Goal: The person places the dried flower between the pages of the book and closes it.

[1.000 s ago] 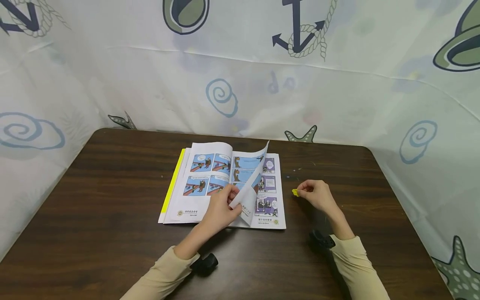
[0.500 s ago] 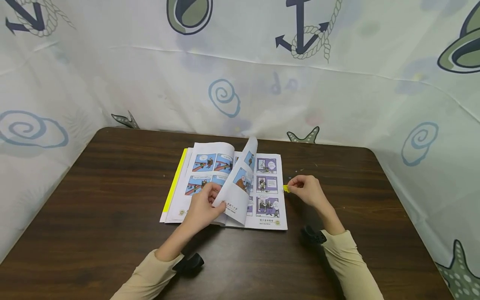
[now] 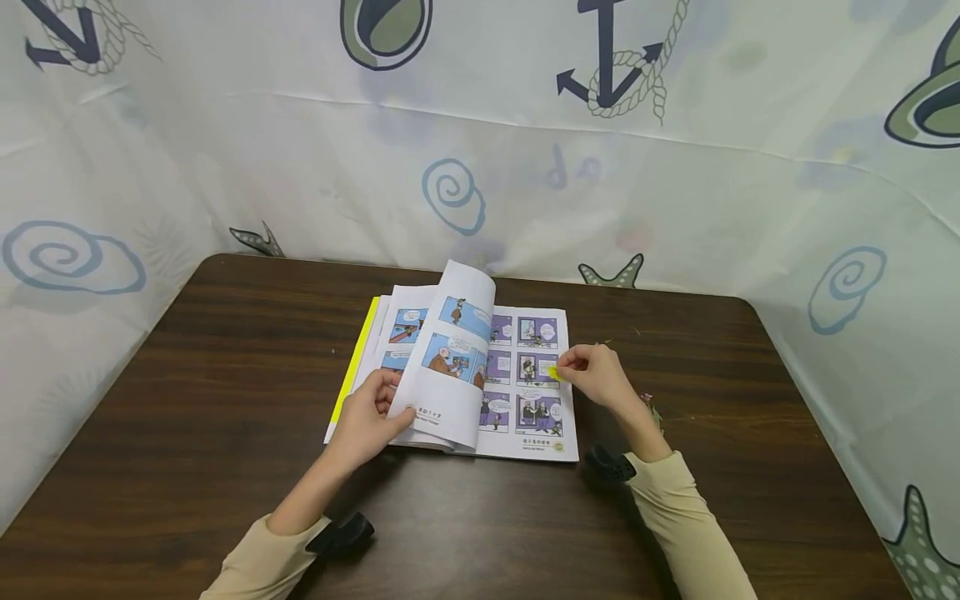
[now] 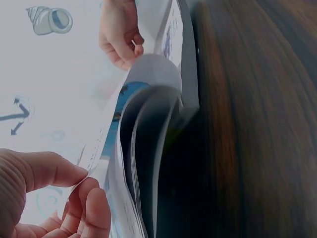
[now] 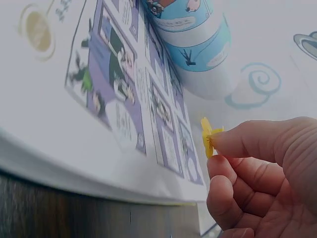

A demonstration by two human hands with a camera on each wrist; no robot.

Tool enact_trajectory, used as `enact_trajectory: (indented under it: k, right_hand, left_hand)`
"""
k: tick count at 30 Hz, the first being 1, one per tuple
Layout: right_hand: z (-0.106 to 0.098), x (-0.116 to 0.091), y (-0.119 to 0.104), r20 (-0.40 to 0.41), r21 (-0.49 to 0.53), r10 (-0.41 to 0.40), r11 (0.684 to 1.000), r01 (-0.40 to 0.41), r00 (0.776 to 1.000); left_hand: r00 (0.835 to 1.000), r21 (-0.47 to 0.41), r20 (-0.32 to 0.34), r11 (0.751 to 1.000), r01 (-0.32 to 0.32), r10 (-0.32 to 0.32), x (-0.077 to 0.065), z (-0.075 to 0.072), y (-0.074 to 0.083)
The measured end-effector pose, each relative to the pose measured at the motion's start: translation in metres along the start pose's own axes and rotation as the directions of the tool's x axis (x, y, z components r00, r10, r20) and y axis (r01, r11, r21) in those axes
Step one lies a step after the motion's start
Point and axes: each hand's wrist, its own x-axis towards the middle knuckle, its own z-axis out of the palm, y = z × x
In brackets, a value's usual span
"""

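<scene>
An open comic book [image 3: 536,442] lies on the table, its panels printed in blue and purple. My left hand [image 3: 365,421] pinches the lower corner of a lifted page [image 3: 450,396], which curves over the left side of the book. In the left wrist view, thumb and fingers [image 4: 96,208] grip that page's edge, with more pages bowed beneath. Over the right-hand page, my right hand [image 3: 600,379] pinches a small yellow flower [image 3: 554,372]. The right wrist view shows the flower's thin petals, dark-streaked at the centre, between thumb and fingertip.
A dark wooden table [image 3: 187,417] carries the book. Behind it hangs a pale curtain [image 3: 517,200] with anchors, shells and starfish. A small pinkish sprig [image 3: 651,407] shows beside my right wrist. A yellow strip [image 3: 352,358] edges the book's left side.
My left hand has moved left, turning the page over from the right side. My right hand has brought the yellow flower left, from beside the book to over the right-hand page.
</scene>
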Motion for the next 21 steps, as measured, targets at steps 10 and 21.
enact_trajectory:
  k: [10, 21]
  right_hand:
    - [0.01, 0.006, -0.016, 0.033, 0.01, 0.006, 1.0, -0.007, 0.999]
    - [0.024, 0.016, -0.028, 0.078, 0.019, -0.025, 1.0, 0.024, 0.997]
  left_hand:
    - [0.987, -0.05, 0.044, 0.986, 0.16, -0.157, -0.007, -0.025, -0.015]
    - [0.97, -0.048, 0.048, 0.969, 0.242, -0.24, -0.011, -0.04, -0.03]
